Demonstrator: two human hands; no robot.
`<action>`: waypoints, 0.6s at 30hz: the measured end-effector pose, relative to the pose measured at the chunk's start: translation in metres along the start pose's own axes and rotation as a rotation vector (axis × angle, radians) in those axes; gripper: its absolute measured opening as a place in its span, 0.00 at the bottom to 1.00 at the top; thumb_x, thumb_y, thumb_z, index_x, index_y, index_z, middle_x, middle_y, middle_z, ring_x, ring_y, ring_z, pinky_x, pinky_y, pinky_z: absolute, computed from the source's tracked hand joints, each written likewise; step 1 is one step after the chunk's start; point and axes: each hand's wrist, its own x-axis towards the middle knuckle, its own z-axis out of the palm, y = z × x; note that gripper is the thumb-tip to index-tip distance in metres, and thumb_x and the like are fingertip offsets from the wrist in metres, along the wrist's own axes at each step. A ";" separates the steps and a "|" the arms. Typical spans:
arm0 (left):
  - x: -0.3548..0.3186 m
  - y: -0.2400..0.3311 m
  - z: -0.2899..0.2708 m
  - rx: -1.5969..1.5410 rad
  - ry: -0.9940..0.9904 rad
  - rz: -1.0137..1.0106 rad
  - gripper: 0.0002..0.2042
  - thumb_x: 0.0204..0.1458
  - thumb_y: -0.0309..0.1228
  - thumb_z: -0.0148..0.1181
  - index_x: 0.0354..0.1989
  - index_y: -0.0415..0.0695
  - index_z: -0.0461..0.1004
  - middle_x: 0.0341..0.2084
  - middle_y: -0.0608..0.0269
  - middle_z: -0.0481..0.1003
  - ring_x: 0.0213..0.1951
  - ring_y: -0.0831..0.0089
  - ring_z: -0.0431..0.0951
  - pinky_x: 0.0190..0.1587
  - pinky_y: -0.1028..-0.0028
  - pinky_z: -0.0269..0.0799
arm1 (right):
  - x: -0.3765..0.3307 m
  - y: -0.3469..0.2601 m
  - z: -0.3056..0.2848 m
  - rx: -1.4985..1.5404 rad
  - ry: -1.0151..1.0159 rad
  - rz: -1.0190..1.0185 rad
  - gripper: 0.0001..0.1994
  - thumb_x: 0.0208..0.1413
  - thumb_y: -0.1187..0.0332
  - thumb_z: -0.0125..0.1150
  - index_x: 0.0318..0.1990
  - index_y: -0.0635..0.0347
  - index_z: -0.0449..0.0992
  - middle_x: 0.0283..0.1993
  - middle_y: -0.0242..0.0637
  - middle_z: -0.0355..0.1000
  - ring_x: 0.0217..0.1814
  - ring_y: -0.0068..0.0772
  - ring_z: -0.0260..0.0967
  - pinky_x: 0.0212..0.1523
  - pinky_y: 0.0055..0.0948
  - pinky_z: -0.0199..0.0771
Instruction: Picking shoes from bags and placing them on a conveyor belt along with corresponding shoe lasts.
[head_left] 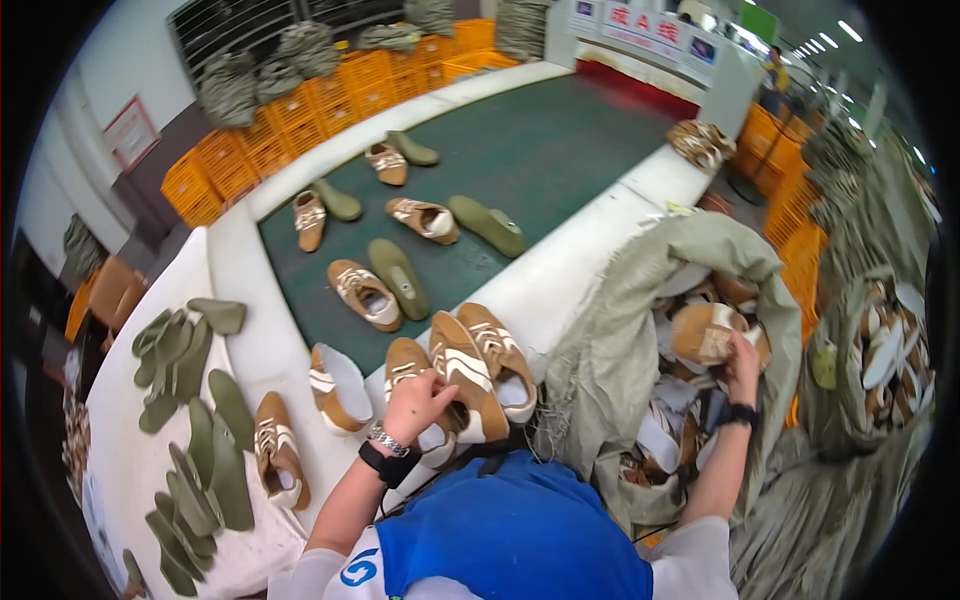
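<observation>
My left hand is closed at the side of a tan sneaker with white stripes, its fingers curled and partly hidden. This sneaker stands between two like it: one sneaker lies partly under my hand, and another sneaker is to its right. At the right, my right hand reaches into a big grey-green woven sack and grips a tan shoe by its edge. More tan and white shoes lie jumbled deeper in the sack.
A green conveyor belt carries sneakers paired with olive shoe lasts. Several loose lasts and a sneaker lie on the white table at left. Orange crates line the back; another shoe-filled sack stands far right.
</observation>
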 end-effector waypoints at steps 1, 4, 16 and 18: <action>0.000 0.007 -0.001 -0.031 0.020 0.065 0.13 0.42 0.37 0.62 0.30 0.40 0.72 0.20 0.55 0.74 0.25 0.58 0.76 0.28 0.65 0.71 | -0.009 -0.007 -0.015 0.294 -0.078 0.014 0.08 0.55 0.61 0.54 0.31 0.53 0.71 0.18 0.18 0.59 0.12 0.09 0.45 0.11 0.13 0.40; -0.002 0.037 -0.006 -0.152 0.069 0.303 0.23 0.40 0.33 0.64 0.45 0.40 0.67 0.32 0.52 0.74 0.35 0.59 0.75 0.38 0.67 0.71 | -0.056 -0.051 0.013 0.601 -0.231 0.068 0.06 0.56 0.61 0.53 0.33 0.51 0.70 0.20 0.18 0.62 0.12 0.08 0.46 0.11 0.13 0.43; 0.046 0.061 0.010 -1.334 -0.068 -0.126 0.18 0.53 0.35 0.53 0.51 0.41 0.65 0.45 0.64 0.71 0.47 0.73 0.70 0.50 0.71 0.66 | -0.211 -0.079 0.235 0.546 -1.074 0.366 0.09 0.57 0.66 0.51 0.43 0.57 0.63 0.41 0.33 0.67 0.34 0.22 0.69 0.31 0.19 0.69; 0.055 0.056 0.012 -1.461 -0.087 -0.254 0.17 0.56 0.38 0.49 0.51 0.43 0.64 0.46 0.63 0.70 0.48 0.72 0.70 0.51 0.69 0.65 | -0.202 -0.078 0.241 0.263 -1.158 0.073 0.19 0.55 0.70 0.53 0.53 0.61 0.60 0.49 0.38 0.65 0.39 0.27 0.71 0.37 0.22 0.71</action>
